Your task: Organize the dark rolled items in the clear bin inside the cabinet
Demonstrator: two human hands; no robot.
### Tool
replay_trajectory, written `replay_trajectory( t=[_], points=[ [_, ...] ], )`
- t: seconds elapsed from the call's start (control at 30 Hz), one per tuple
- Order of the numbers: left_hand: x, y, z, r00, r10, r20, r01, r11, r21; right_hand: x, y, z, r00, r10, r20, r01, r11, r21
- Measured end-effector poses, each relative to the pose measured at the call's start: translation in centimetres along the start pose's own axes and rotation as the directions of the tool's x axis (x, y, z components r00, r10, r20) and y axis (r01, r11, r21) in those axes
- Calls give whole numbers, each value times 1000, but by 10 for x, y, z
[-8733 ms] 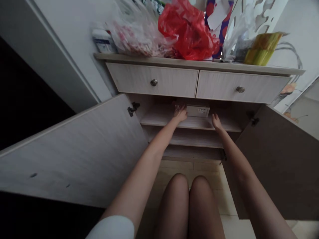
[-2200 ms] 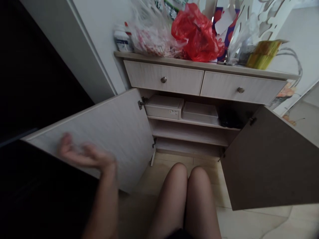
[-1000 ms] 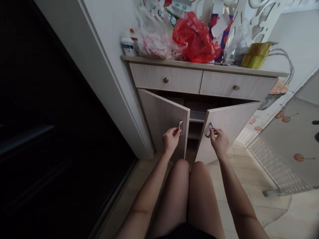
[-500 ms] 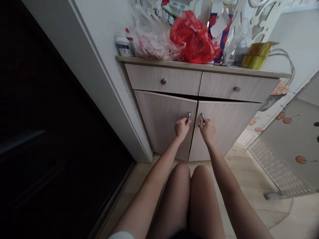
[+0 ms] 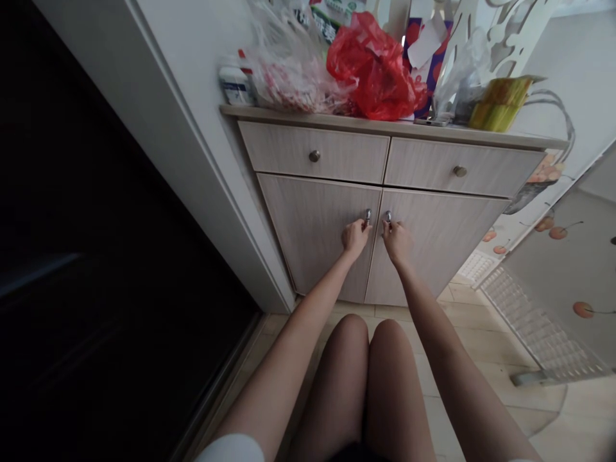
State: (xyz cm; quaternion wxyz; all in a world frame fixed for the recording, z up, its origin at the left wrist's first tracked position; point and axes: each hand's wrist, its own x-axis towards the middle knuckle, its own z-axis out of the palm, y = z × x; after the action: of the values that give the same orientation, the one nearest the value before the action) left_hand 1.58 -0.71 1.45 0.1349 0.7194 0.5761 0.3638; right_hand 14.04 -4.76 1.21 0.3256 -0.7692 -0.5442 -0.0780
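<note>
I crouch before a pale wood cabinet whose two lower doors are closed flush. My left hand pinches the metal handle of the left door. My right hand pinches the metal handle of the right door. Both handles sit side by side at the doors' meeting edge. My knees are just below the doors.
Two closed drawers with round knobs sit above the doors. On the top lie a red plastic bag, a clear bag, a white bottle and a yellow-green pack. A dark doorway is left; a white rack right.
The doors stood wide open with boxes on the shelves inside. I took both handles and swung the doors inward; half a second ago a small gap remained, now they are flush.
</note>
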Motion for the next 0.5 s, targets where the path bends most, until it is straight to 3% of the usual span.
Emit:
replay_trajectory(
  t=[0.5],
  points=[
    [18, 2, 8, 999, -28, 21, 27, 999, 40, 20, -1, 8, 999, -5, 38, 7, 999, -34]
  ],
)
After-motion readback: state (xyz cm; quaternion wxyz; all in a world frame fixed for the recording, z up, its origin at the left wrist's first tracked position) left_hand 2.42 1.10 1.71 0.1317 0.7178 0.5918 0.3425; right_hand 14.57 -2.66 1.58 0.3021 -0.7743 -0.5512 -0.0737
